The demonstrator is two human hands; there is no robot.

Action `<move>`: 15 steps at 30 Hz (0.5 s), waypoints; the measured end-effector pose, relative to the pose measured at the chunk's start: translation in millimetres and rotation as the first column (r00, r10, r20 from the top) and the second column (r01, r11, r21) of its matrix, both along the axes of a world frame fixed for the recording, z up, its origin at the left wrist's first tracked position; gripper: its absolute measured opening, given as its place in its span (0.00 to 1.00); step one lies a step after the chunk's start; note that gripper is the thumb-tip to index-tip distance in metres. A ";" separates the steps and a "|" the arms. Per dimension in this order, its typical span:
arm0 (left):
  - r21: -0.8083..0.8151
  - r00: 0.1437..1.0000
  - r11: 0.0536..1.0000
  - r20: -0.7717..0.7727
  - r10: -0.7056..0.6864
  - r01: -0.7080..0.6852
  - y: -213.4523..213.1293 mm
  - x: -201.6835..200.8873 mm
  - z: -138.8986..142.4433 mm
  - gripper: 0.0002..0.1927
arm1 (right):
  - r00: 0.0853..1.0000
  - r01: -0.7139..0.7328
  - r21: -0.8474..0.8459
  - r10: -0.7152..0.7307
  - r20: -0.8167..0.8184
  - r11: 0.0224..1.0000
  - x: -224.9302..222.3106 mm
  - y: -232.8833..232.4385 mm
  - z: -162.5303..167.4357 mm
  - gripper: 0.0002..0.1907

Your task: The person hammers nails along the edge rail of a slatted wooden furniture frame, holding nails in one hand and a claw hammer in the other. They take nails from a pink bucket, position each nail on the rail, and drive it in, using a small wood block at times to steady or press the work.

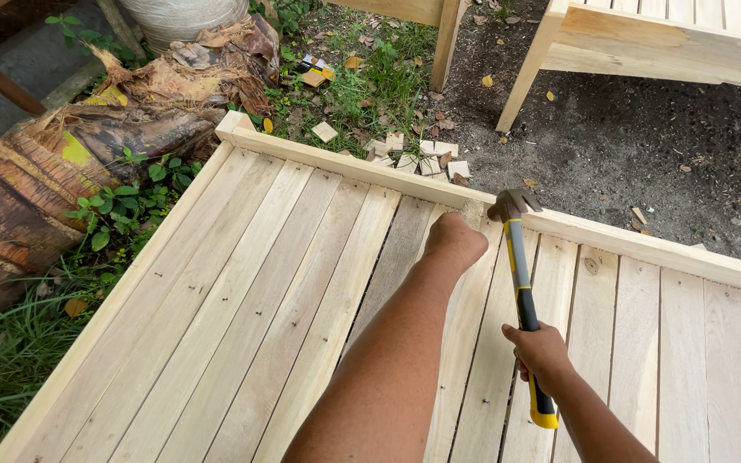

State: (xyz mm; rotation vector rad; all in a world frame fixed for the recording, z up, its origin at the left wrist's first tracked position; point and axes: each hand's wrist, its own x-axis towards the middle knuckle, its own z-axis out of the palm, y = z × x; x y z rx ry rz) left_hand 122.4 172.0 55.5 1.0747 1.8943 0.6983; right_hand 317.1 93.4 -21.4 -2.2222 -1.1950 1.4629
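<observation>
Head view, looking down on a pale slatted wooden platform (242,291) with a raised border rail (345,163) along its far edge.

Right hand (540,353): grip fully closed around the black part of a hammer (521,296) handle, low on the shaft; the yellow butt end sticks out below the fist. The hammer points away from the person, its steel claw head (510,204) up at the border rail, touching or just above it; contact is hard to tell from this angle.

Left hand (454,240): arm stretched forward over the slats, hand curled near the rail just left of the hammer head. The fingers are hidden behind the back of the hand, so I cannot tell how closed the grip is or whether it pinches anything.

Beyond the rail: small wood offcuts (426,156) scattered on grass and dirt, a dried palm trunk (70,163) lying at the left, and pale wooden furniture frames (645,43) standing on dark soil at the upper right.
</observation>
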 end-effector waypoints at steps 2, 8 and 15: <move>0.009 1.000 1.000 0.002 0.004 -0.004 -0.2 0.1 1.9 0.22 | 1.000 -0.007 -0.036 0.008 0.017 0.999 3.3 3.2 1.1 0.17; -0.001 1.000 1.000 0.019 0.002 -0.002 0.7 -0.3 2.7 0.20 | 1.000 -0.025 0.036 0.024 0.019 0.999 4.6 0.0 16.8 0.18; -0.002 1.000 1.000 0.026 0.003 -0.003 -0.1 -0.9 4.7 0.20 | 0.999 0.038 0.111 -0.033 -0.041 0.993 -4.7 -3.7 13.0 0.14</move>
